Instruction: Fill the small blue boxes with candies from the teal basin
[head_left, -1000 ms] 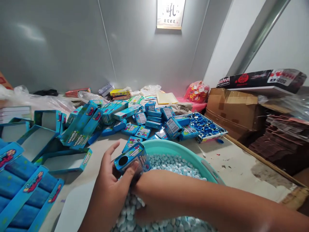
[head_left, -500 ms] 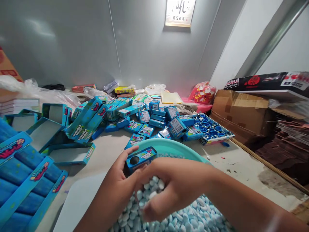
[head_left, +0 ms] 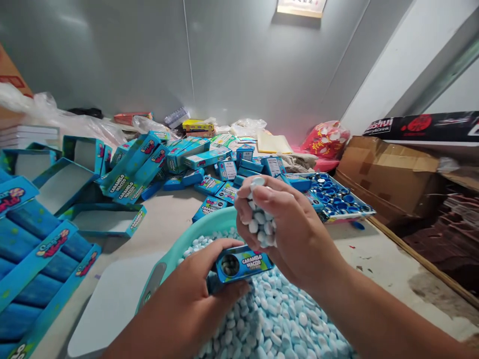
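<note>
My left hand (head_left: 202, 284) grips a small blue candy tin (head_left: 249, 265) marked "Caramelo Macizo", tilted so its round opening shows on the top face. A few candies seem to sit inside the dark hole. My right hand (head_left: 288, 219), palm turned up, is closed around a handful of pale blue and white candies (head_left: 261, 222) just above and right of the tin. Beneath both hands is a turquoise basin (head_left: 215, 218) heaped with the same loose candies (head_left: 295, 319).
Blue display boxes (head_left: 129, 172) and closed tins (head_left: 209, 184) are piled behind the basin. A tray of blue caps (head_left: 331, 197) stands at the right, near a brown carton (head_left: 389, 174). Filled display boxes (head_left: 41, 259) stand at the left beside a white lid (head_left: 112, 299).
My right hand has risen out of the candy heap with a handful and turned palm up. My left hand has brought the tin lower and to the right. The view has tilted slightly down.
</note>
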### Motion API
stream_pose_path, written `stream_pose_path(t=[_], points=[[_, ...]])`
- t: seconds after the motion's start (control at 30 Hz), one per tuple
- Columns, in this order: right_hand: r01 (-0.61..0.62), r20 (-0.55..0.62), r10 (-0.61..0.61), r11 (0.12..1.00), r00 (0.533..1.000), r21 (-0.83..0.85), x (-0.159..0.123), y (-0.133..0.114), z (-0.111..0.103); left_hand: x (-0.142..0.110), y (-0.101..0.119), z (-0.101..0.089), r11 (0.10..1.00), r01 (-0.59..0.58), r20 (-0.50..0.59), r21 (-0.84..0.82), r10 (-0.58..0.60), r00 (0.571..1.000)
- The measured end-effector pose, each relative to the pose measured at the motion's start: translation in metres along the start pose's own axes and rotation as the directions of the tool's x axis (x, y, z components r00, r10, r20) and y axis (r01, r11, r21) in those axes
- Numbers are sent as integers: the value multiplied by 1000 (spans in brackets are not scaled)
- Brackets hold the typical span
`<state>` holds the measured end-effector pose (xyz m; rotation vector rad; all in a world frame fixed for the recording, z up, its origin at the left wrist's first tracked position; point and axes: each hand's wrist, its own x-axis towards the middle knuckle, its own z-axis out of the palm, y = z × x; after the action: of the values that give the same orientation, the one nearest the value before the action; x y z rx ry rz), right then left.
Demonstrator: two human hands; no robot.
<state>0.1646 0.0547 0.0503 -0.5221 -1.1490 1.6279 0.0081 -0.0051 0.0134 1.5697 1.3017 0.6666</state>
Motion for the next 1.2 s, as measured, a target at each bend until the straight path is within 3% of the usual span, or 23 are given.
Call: stream_pose_path(t=[0.2, 0.57, 1.0, 1.2], points=[[-75, -19, 75, 997, 997, -30, -1, 12, 2, 1, 3, -1, 994, 38, -20, 101, -36, 999], [-196, 2, 197, 975, 980, -102, -3, 17, 4, 4, -13, 6, 982, -145, -143, 121, 162, 976], [-179, 58, 187, 976, 981, -124, -1, 15, 2, 6, -20, 11, 986, -123, -160, 113, 140, 977], [-197, 67, 205, 974, 976, -108, -1, 14, 2, 7, -21, 17, 989, -120, -240, 84, 137, 961]])
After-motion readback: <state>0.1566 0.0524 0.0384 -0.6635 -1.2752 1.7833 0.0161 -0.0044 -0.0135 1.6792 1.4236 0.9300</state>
